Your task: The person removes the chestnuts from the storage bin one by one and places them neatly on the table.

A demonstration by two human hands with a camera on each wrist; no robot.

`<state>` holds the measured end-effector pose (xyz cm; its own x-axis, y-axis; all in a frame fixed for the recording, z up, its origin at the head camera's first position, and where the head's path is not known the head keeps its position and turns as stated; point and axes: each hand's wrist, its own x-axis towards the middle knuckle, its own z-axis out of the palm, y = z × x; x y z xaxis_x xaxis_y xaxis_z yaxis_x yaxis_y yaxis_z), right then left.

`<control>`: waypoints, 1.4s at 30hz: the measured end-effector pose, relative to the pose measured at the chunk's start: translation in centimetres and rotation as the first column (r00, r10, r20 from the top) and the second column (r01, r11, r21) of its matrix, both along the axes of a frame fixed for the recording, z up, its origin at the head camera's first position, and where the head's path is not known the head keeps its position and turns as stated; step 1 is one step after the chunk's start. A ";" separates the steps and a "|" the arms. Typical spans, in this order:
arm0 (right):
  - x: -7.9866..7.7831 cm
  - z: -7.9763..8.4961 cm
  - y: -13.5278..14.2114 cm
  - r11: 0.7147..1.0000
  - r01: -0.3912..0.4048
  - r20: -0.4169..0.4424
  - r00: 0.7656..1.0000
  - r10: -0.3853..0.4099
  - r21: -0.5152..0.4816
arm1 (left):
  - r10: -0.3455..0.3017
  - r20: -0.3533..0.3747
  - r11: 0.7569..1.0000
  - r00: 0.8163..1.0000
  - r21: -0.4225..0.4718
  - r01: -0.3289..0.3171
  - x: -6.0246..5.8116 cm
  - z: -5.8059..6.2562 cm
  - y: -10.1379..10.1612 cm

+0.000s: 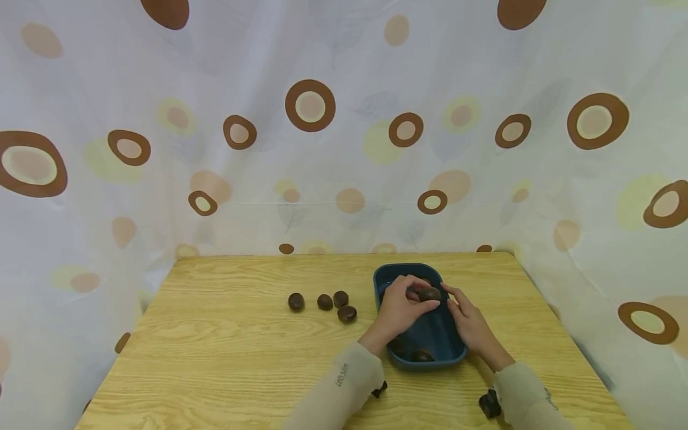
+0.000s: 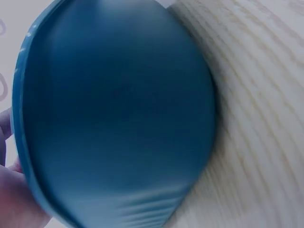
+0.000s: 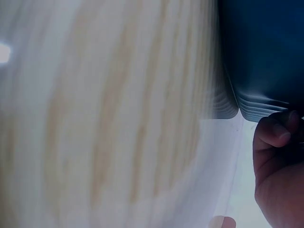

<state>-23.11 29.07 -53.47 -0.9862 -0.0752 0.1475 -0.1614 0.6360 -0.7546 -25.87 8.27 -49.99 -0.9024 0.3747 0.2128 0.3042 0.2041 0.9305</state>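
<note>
In the head view my left hand (image 1: 400, 304) pinches a dark brown, rounded, stone-like piece (image 1: 429, 294) between thumb and fingers, above a blue rectangular bin (image 1: 438, 328). My right hand (image 1: 473, 322) is at the bin's right rim, its index finger and thumb spread close to the held piece's right end. Whether it touches the rim or the piece is unclear. Several similar pieces, including one near the front wall (image 1: 421, 356), lie in the bin. The left wrist view is mostly the bin's outer wall (image 2: 118, 104); the right wrist view has its edge (image 3: 261, 57).
Left of the bin, several more dark brown pieces (image 1: 346, 314) lie on the wooden table (image 1: 231, 358). A patterned curtain (image 1: 344, 155) stands behind the table and along both sides.
</note>
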 end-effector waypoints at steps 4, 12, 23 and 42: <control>0.0 0.0 -0.1 1.000 0.006 -0.005 1.000 -0.006 -0.002 | 0.002 -0.026 1.000 1.000 -0.016 -0.003 0.1 0.3 -0.7; -0.1 0.0 -0.1 1.000 0.007 -0.034 0.999 -0.006 0.026 | 0.018 -0.048 0.999 0.999 -0.050 -0.020 -0.1 1.2 -2.2; -0.2 -0.3 0.1 1.000 -0.001 -0.053 0.999 0.003 0.029 | 0.025 -0.008 1.000 1.000 -0.003 -0.025 -0.7 2.4 -6.1; -0.1 -0.1 -0.1 1.000 -0.010 -0.044 0.999 0.012 0.026 | 0.104 -0.032 0.995 0.994 0.007 -0.104 -1.0 3.1 -10.9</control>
<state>-23.20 28.99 -53.55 -0.9779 -0.0904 0.1885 -0.2011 0.6533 -0.7299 -26.91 -2.60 -46.93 -0.9289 0.2782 0.2446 0.3118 0.2310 0.9216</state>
